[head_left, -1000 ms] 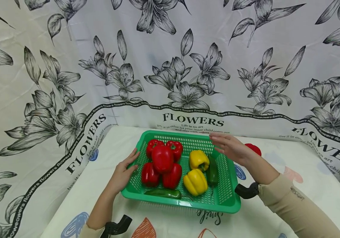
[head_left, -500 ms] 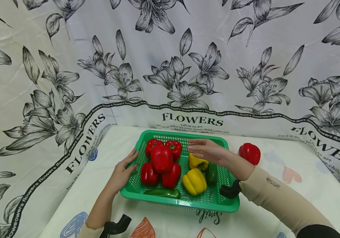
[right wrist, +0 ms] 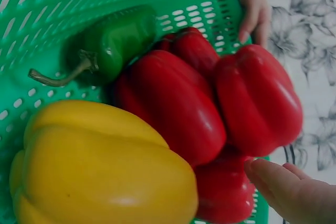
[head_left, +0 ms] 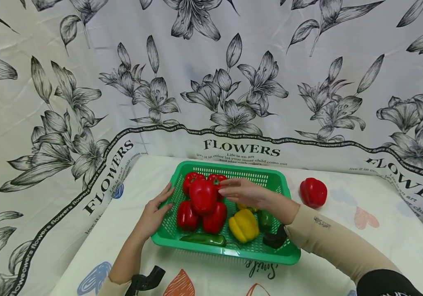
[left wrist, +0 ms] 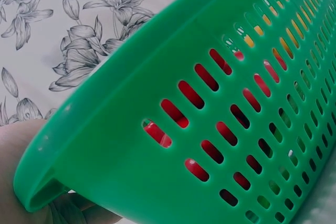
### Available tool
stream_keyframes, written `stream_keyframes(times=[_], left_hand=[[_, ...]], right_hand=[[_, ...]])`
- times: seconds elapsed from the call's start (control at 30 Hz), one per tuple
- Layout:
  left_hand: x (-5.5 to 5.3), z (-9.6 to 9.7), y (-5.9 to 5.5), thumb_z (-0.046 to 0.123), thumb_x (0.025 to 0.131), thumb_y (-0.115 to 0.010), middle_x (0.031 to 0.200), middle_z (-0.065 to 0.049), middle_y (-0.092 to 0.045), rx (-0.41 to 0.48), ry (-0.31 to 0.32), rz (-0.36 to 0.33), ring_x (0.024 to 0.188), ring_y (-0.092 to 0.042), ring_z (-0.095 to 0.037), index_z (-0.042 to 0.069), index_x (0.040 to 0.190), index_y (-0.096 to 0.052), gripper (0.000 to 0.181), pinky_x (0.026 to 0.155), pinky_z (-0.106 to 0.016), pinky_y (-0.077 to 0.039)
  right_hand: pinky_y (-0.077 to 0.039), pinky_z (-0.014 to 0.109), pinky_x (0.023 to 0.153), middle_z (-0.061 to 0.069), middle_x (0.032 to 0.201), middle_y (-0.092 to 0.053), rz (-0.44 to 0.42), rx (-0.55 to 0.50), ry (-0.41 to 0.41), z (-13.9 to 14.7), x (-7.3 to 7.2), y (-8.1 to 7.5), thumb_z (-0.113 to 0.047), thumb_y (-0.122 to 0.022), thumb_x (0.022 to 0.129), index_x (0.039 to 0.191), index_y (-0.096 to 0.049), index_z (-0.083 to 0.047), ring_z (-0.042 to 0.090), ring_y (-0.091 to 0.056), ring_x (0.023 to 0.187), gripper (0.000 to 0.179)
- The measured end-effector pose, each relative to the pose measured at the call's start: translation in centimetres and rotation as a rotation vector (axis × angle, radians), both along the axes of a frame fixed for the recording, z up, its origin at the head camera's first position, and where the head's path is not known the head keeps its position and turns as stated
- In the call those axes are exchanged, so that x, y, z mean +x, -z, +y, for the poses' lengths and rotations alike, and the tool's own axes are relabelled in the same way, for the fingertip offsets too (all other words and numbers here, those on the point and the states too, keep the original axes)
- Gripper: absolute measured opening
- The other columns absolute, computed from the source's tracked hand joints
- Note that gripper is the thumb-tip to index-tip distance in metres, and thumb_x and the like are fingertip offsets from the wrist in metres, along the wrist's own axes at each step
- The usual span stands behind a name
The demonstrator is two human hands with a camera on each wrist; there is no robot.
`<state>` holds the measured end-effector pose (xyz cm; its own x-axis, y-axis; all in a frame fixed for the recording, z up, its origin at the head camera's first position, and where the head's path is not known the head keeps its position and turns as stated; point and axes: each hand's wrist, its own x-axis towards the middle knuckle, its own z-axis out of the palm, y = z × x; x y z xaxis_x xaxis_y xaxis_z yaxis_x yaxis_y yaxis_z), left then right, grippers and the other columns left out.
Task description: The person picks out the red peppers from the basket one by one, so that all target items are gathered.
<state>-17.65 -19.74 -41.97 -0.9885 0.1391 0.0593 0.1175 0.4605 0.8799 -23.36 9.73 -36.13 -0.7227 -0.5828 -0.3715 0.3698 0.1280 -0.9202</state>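
Red bell pepper (head_left: 202, 197), glossy & lobed w/ bright highlights, sits atop 4 other red bell peppers (head_left: 216, 218) in L part of our green plastic basket (head_left: 226, 253). We've our R hand (head_left: 246, 193) unclenched, fingers straight, by the pile; can't tell if touching. Our L hand (head_left: 154, 214) grips basket's L rim. Smooth yellow bell pepper (head_left: 243, 226) sits R of pile.

Right grip (head_left: 246, 192) (fingers (head_left: 231, 183) extended) angled leftward, left grip (head_left: 154, 214) nearer the body.

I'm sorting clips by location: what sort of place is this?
Probably a staged tabletop set: a flower-print cloth hangs behind, and a green basket of peppers sits on a printed tablecloth.
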Motion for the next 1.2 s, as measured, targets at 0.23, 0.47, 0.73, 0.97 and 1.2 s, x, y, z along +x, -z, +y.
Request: stream_keyframes(times=[0.23,0.47,0.73,0.97,1.2], left_hand=[[-0.1,0.1,0.0,0.008,0.095,-0.046,0.156,0.003,-0.021,0.009,0.001,-0.001,0.144,-0.017,-0.03,0.013,0.143,-0.038,0.049,0.108,-0.055,-0.024],[-0.3,0.1,0.0,0.009,0.095,-0.046,0.155,0.003,-0.022,0.014,0.006,0.004,0.144,-0.017,-0.03,0.013,0.143,-0.039,0.049,0.108,-0.055,-0.024],[-0.4,0.1,0.0,0.008,0.095,-0.046,0.156,0.0,-0.022,0.002,0.009,0.011,0.143,-0.018,-0.032,0.011,0.143,-0.038,0.049,0.107,-0.056,-0.025],[-0.2,0.0,-0.1,0.009,0.095,-0.046,0.155,0.002,-0.022,0.007,-0.003,0.005,0.144,-0.017,-0.03,0.012,0.143,-0.039,0.049,0.108,-0.055,-0.025],[-0.2,0.0,-0.1,0.009,0.095,-0.046,0.155,0.003,-0.022,0.02,-0.003,-0.005,0.144,-0.017,-0.029,0.012,0.143,-0.039,0.048,0.109,-0.056,-0.023]], right_hand=[[-0.029,0.042,0.112,0.016,0.146,-0.035,-0.022,0.061,0.029,-1.2,0.2,0.4,-0.013,-0.058,0.09,0.139,-0.034,0.002,0.026,-0.044,0.128,0.056],[-0.036,0.036,0.108,0.014,0.141,-0.04,-0.046,0.097,0.053,-2.0,-0.1,0.2,-0.015,-0.061,0.089,0.14,-0.034,-0.003,0.019,-0.05,0.116,0.06],[-0.033,0.039,0.11,0.013,0.147,-0.031,-0.069,0.113,0.096,-2.9,-0.3,0.7,-0.015,-0.065,0.086,0.142,-0.031,-0.004,0.023,-0.043,0.126,0.066],[-0.031,0.042,0.111,0.017,0.15,-0.023,-0.095,0.107,0.108,-3.8,-0.5,0.7,-0.013,-0.064,0.086,0.144,-0.024,-0.002,0.029,-0.035,0.133,0.071],[-0.033,0.042,0.11,0.018,0.148,-0.026,-0.114,0.095,0.097,-4.4,-0.7,0.9,-0.012,-0.062,0.087,0.146,-0.019,-0.001,0.03,-0.038,0.13,0.074]])
